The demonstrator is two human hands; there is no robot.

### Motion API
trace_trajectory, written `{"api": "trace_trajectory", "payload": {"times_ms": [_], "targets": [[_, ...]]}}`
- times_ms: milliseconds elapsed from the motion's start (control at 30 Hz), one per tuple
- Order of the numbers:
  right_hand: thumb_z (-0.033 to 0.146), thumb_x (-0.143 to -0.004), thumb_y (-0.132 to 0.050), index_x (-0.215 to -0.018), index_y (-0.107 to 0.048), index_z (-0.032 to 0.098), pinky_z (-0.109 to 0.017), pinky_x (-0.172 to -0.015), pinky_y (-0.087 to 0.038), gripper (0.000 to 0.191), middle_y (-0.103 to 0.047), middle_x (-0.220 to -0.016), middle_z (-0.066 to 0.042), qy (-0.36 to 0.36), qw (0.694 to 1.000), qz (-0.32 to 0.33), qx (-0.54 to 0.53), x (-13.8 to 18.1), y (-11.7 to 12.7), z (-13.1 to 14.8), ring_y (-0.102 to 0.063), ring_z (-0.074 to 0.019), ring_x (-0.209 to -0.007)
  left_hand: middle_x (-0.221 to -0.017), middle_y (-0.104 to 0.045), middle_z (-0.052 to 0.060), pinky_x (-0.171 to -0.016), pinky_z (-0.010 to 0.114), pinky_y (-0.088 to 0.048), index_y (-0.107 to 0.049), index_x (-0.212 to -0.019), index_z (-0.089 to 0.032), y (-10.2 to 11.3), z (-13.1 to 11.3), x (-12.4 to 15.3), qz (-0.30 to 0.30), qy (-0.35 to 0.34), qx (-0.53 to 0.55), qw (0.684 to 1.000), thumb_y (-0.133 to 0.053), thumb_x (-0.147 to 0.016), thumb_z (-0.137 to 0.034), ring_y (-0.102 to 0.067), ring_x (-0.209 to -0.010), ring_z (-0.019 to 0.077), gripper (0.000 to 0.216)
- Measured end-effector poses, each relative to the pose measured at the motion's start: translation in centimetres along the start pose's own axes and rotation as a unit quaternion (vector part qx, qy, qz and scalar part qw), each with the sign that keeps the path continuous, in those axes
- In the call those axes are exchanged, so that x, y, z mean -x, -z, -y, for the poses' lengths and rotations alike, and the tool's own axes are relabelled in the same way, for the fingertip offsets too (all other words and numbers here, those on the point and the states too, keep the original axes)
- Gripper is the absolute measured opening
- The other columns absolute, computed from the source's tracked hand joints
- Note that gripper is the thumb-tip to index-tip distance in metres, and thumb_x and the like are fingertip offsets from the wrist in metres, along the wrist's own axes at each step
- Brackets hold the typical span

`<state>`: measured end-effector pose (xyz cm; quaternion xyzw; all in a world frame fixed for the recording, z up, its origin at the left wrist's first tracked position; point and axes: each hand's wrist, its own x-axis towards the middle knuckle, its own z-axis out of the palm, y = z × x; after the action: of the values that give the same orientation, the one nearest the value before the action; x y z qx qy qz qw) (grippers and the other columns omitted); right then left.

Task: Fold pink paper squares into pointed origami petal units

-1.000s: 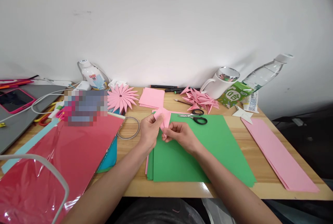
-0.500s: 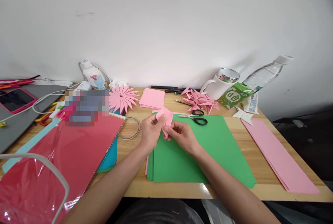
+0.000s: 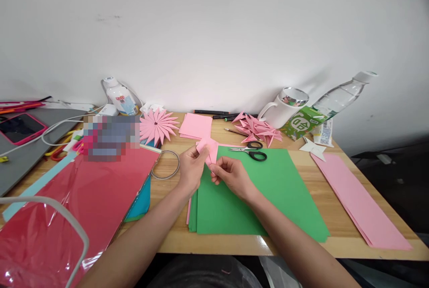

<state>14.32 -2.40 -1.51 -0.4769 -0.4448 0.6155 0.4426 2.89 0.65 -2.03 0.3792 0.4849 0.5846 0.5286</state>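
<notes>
A small folded piece of pink paper (image 3: pixel 210 148) is held between both hands, above the near-left part of a stack of green paper (image 3: pixel 258 194). My left hand (image 3: pixel 192 167) pinches it from the left, thumb on top. At its lower point, my right hand (image 3: pixel 230 174) grips the paper between thumb and curled fingers. Just behind the right hand lie scissors (image 3: pixel 256 150) with black handles, blades partly open. A stack of pink paper squares (image 3: pixel 196 126) sits beyond the left hand.
Left of the squares stands a pink pleated paper star (image 3: pixel 156 124). Folded pink pieces (image 3: pixel 258 128) are heaped by a white mug (image 3: pixel 284 107). Pink strips (image 3: pixel 358 198) lie at right, and red sheets in clear wrap (image 3: pixel 87 203) at left. A tape ring (image 3: pixel 166 164) rests between.
Both hands have shifted slightly left with the folded pink paper, and the paper has turned a little. The things on the table stay where they were.
</notes>
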Motion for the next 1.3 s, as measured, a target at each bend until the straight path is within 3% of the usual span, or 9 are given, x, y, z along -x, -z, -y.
{"api": "trace_trajectory", "payload": {"times_ms": [200,467,633,867,1000,1067,1167,1233,1300], "targets": [[0.048,-0.059,-0.074,-0.064,-0.057,0.016,-0.025,-0.057,-0.051,0.036,-0.063,-0.059,0.000,-0.011,0.999,0.040,-0.004,0.0,-0.1,-0.2,-0.060,-0.0112,-0.055,-0.054,-0.049,-0.004,-0.050,0.019,-0.031,-0.059,-0.058,-0.012,-0.1,-0.2,0.1,-0.006,0.008,0.021,1.000,-0.071,-0.062,-0.031,-0.038,-0.052,0.0067,0.023],[0.049,-0.060,-0.073,-0.059,-0.056,0.016,-0.026,-0.054,-0.047,0.037,-0.061,-0.056,0.000,0.009,0.999,0.010,0.041,0.0,0.1,-0.2,-0.056,-0.0116,-0.052,-0.052,-0.044,-0.005,-0.050,0.020,-0.030,-0.057,-0.056,-0.013,0.1,0.1,0.1,0.037,-0.015,-0.019,0.999,-0.068,-0.066,-0.031,-0.037,-0.053,0.0074,0.024],[0.049,-0.064,-0.069,-0.059,-0.056,0.016,-0.024,-0.051,-0.042,0.036,-0.054,-0.055,0.002,0.068,0.996,-0.058,0.025,-0.3,0.4,-0.3,-0.049,-0.0102,-0.051,-0.059,-0.046,-0.003,-0.054,0.021,-0.032,-0.058,-0.058,-0.013,0.3,-0.3,0.3,0.116,-0.028,-0.061,0.991,-0.067,-0.068,-0.032,-0.039,-0.059,0.0090,0.024],[0.042,-0.065,-0.071,-0.069,-0.058,0.016,-0.022,-0.049,-0.046,0.030,-0.054,-0.064,0.001,0.097,0.990,-0.098,0.001,-0.3,1.1,0.1,-0.050,-0.0103,-0.058,-0.058,-0.041,-0.003,-0.052,0.021,-0.028,-0.054,-0.053,-0.013,0.7,-0.7,0.1,0.149,-0.061,-0.097,0.982,-0.066,-0.070,-0.034,-0.035,-0.058,0.0084,0.030],[0.038,-0.065,-0.072,-0.076,-0.054,0.018,-0.021,-0.049,-0.050,0.029,-0.054,-0.068,0.003,0.125,0.982,-0.137,-0.039,-0.1,1.0,0.8,-0.052,-0.0094,-0.059,-0.049,-0.028,-0.006,-0.044,0.020,-0.019,-0.041,-0.045,-0.014,0.7,-1.0,0.1,0.151,-0.032,-0.105,0.982,-0.068,-0.067,-0.038,-0.025,-0.048,0.0053,0.043],[0.034,-0.063,-0.075,-0.072,-0.051,0.019,-0.021,-0.050,-0.050,0.030,-0.054,-0.072,0.003,0.156,0.976,-0.147,-0.032,-0.1,0.9,0.9,-0.053,-0.0088,-0.059,-0.046,-0.030,-0.007,-0.043,0.020,-0.019,-0.042,-0.045,-0.014,0.7,-1.0,0.1,0.146,-0.022,-0.106,0.983,-0.071,-0.064,-0.037,-0.026,-0.047,0.0047,0.042],[0.034,-0.065,-0.073,-0.070,-0.054,0.018,-0.022,-0.049,-0.050,0.025,-0.054,-0.069,0.003,0.181,0.974,-0.134,0.004,-0.1,0.9,0.8,-0.052,-0.0078,-0.054,-0.049,-0.043,-0.006,-0.044,0.018,-0.026,-0.061,-0.063,-0.013,0.7,-1.1,0.0,0.133,-0.024,-0.098,0.986,-0.074,-0.060,-0.033,-0.034,-0.047,0.0052,0.024],[0.035,-0.068,-0.071,-0.074,-0.059,0.017,-0.023,-0.051,-0.050,0.022,-0.054,-0.065,0.003,0.179,0.975,-0.127,0.019,-0.1,1.0,0.7,-0.052,-0.0081,-0.053,-0.058,-0.055,-0.004,-0.045,0.018,-0.032,-0.067,-0.088,-0.014,0.9,-1.3,-0.1,0.131,-0.020,-0.094,0.987,-0.075,-0.059,-0.031,-0.040,-0.049,0.0057,0.034],[0.034,-0.068,-0.071,-0.078,-0.062,0.016,-0.024,-0.053,-0.050,0.023,-0.056,-0.065,0.002,0.174,0.976,-0.132,0.019,-0.1,1.2,0.7,-0.053,-0.0087,-0.054,-0.069,-0.063,0.001,-0.047,0.018,-0.036,-0.067,-0.099,-0.014,1.0,-1.5,-0.2,0.141,-0.011,-0.092,0.986,-0.073,-0.061,-0.031,-0.046,-0.051,0.0072,0.042]]}}
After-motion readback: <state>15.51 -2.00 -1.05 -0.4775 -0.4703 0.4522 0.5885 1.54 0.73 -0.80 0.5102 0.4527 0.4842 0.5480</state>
